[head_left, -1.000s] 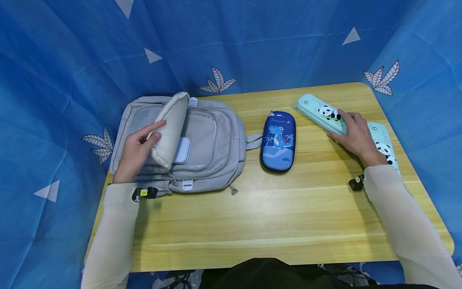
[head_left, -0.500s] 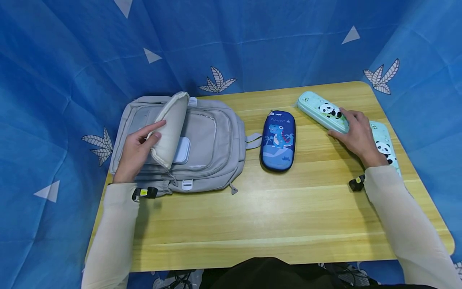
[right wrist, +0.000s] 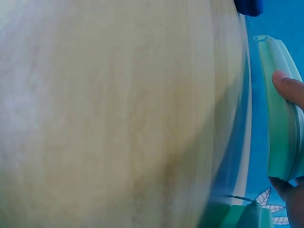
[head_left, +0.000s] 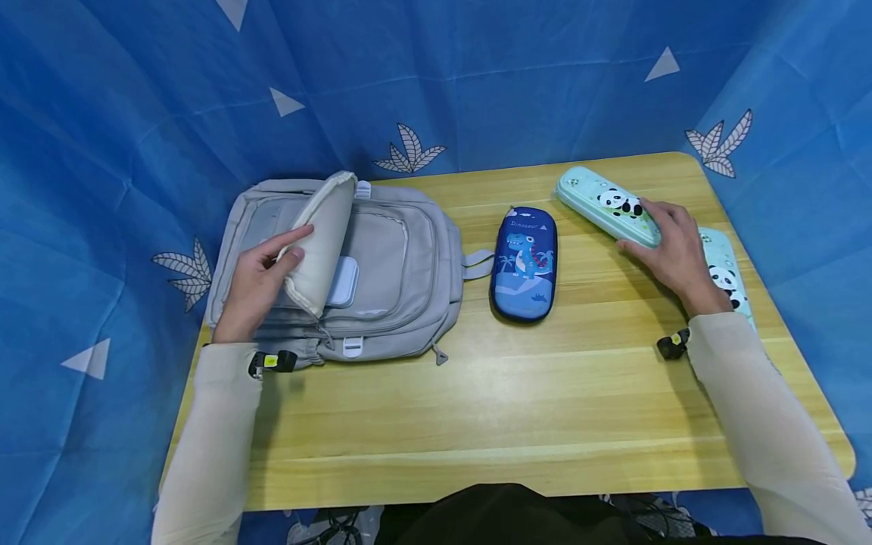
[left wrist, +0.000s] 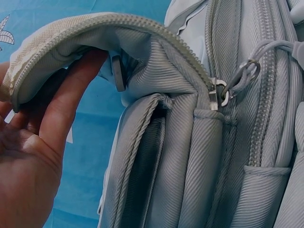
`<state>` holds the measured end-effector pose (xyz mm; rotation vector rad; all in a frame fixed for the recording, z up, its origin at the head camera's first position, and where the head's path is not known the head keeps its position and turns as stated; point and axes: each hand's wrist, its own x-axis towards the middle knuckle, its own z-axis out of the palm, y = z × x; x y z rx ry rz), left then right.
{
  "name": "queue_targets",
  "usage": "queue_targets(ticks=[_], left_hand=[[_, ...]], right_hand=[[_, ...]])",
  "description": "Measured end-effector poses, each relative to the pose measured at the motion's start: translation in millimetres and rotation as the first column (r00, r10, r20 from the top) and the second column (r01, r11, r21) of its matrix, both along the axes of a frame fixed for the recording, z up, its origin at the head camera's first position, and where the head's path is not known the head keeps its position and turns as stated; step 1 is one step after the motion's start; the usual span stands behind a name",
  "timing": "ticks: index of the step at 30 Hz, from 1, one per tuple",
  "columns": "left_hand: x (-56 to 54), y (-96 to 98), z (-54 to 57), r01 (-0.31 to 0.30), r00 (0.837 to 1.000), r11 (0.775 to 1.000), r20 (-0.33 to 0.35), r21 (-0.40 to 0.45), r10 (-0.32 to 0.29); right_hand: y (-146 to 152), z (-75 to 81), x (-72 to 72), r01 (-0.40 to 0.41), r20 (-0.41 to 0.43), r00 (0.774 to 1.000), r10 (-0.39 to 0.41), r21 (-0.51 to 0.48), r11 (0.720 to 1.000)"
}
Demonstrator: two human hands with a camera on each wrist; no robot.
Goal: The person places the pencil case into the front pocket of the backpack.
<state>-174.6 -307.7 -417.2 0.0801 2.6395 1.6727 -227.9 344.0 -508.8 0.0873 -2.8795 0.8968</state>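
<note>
At the left, the left hand (head_left: 262,276) pinches the padded flap (head_left: 320,242) of the grey backpack (head_left: 381,250), thumb and fingers on either side of its edge. The flap looks soft and light, apt to flop back if let go; its rim is the sensible hold. The blue dinosaur case (head_left: 523,265) lies on the surface (head_left: 436,439) just beside the bag's grey loop. To its right, the right hand (head_left: 671,253) grasps the near end of a mint panda case (head_left: 602,198) — probably light and stiff-shelled, perhaps a little slick, so best taken across its narrow sides. A second panda case (head_left: 725,272) lies at far right, partly behind the wrist.

The left wrist view adds the zipper teeth along the flap and a metal slider (left wrist: 219,92) — the head view only hints at these. The right wrist view shows the thumb on one side of the mint case and a finger at the other; whether the case is fully off the surface I cannot tell.
</note>
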Motion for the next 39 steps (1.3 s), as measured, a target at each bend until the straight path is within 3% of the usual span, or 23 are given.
queue_targets(ticks=[17, 28, 39], left_hand=[[1.2, 1.7, 0.9, 0.004, 1.000, 1.000, -0.006, -0.001, -0.004], [2.0, 1.5, 0.7, 0.000, 1.000, 1.000, -0.005, 0.005, 0.000], [2.2, 2.0, -0.1, -0.007, 1.000, 1.000, -0.016, -0.001, 0.007]], right_hand=[[-11.8, 13.9, -3.3, -0.025, -0.030, 0.999, 0.023, -0.039, 0.999], [-23.9, 20.6, -3.0, -0.087, -0.104, 0.991, 0.081, -0.055, 0.995], [-32.2, 24.5, -4.3, -0.114, -0.106, 0.989, 0.107, -0.059, 0.992]])
